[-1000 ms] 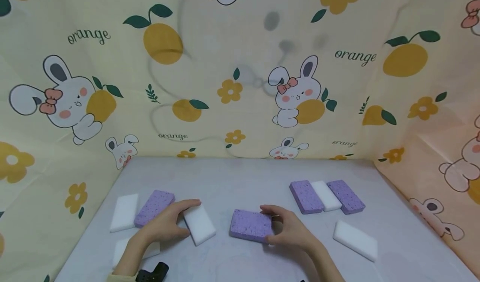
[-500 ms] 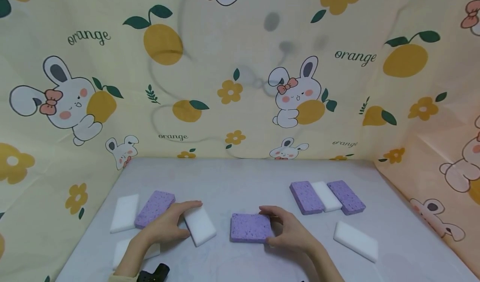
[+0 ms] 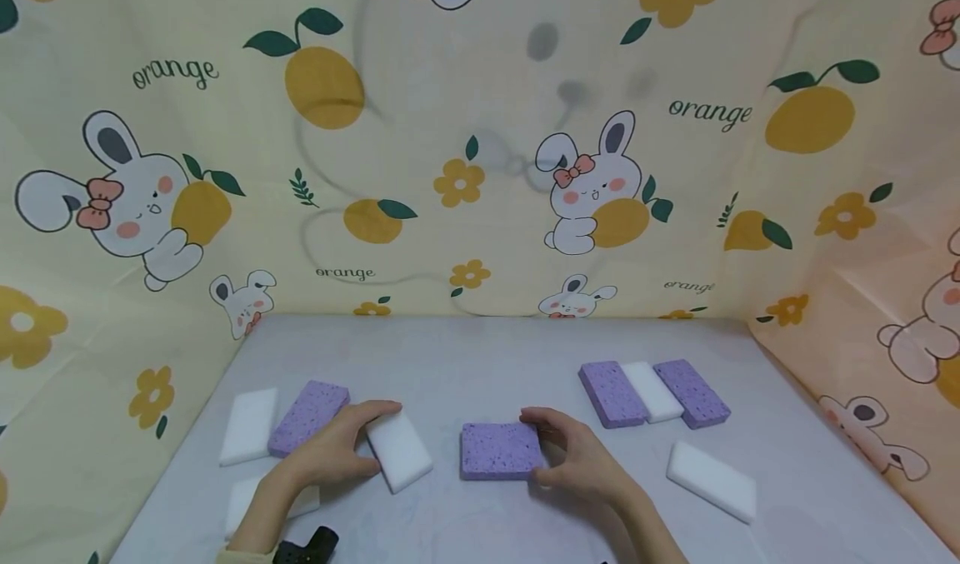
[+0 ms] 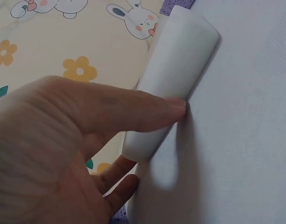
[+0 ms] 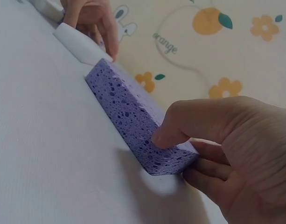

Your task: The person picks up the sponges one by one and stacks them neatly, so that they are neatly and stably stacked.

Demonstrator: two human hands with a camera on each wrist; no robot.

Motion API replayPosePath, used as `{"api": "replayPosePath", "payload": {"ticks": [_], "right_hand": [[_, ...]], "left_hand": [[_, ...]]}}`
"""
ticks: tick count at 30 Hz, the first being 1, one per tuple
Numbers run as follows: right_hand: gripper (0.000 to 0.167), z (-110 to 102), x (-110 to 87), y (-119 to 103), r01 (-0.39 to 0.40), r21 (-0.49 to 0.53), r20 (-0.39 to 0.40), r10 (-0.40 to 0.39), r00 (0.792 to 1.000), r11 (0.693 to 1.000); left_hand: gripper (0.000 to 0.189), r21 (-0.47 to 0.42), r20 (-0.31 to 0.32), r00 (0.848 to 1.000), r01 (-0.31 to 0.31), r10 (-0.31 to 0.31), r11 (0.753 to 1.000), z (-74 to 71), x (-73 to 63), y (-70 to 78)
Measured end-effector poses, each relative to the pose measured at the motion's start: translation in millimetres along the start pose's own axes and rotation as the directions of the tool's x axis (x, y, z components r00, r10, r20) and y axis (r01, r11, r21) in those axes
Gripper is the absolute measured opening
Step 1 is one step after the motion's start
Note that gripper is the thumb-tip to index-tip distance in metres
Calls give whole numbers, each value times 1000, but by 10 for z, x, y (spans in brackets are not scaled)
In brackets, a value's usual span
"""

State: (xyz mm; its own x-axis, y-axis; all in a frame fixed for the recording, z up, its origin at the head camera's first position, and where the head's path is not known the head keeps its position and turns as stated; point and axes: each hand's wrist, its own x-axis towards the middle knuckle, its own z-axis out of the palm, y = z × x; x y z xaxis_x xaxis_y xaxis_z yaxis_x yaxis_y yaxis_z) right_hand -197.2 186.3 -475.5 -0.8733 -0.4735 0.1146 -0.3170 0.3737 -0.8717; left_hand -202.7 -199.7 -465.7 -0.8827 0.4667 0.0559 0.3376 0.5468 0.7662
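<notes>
My left hand (image 3: pixel 330 451) holds a white sponge (image 3: pixel 405 456), a smooth flat block, between thumb and fingers. In the left wrist view the thumb lies along the near side of that white sponge (image 4: pixel 182 51), fingers behind it. To the right, a porous purple sponge (image 3: pixel 498 452) lies almost square to the table's back edge. My right hand (image 3: pixel 581 460) grips its right end. Seen from the right wrist, the thumb presses the near side of the purple sponge (image 5: pixel 124 109), with the other fingers partly hidden behind it. A gap separates the two held sponges in the head view.
At left lie a white sponge (image 3: pixel 249 427), a purple sponge (image 3: pixel 315 414), and another white one partly behind my left forearm. Back right, a white sponge (image 3: pixel 651 391) sits between two purple ones. One more white sponge (image 3: pixel 711 479) lies front right. Printed cloth (image 3: pixel 480 239) encloses the table.
The purple sponge in my right hand has turned slightly, from slanted to nearly level across the view. My left hand and its white sponge stay in place.
</notes>
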Motion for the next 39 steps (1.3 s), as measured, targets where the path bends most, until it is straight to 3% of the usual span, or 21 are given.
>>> {"api": "replayPosePath", "payload": {"ticks": [6, 15, 24, 31, 39], "right_hand": [[76, -16, -2, -4, -38, 45, 15, 37, 999, 998], [74, -36, -9, 8, -45, 92, 46, 41, 998, 995], [74, -35, -15, 25, -40, 84, 44, 36, 998, 996], [72, -17, -5, 12, -53, 67, 28, 52, 998, 996], [69, 7, -41, -5, -51, 4, 0, 51, 999, 999]], "left_hand": [[77, -22, 2, 1000, 27, -27, 999, -13, -7, 9], [81, 12, 7, 1000, -15, 15, 1000, -29, -21, -23], [94, 6, 47, 999, -10, 10, 1000, -52, -29, -22], [80, -2, 64, 997, -52, 52, 999, -93, -32, -33], [79, -19, 50, 999, -15, 15, 1000, -80, -37, -5]]}}
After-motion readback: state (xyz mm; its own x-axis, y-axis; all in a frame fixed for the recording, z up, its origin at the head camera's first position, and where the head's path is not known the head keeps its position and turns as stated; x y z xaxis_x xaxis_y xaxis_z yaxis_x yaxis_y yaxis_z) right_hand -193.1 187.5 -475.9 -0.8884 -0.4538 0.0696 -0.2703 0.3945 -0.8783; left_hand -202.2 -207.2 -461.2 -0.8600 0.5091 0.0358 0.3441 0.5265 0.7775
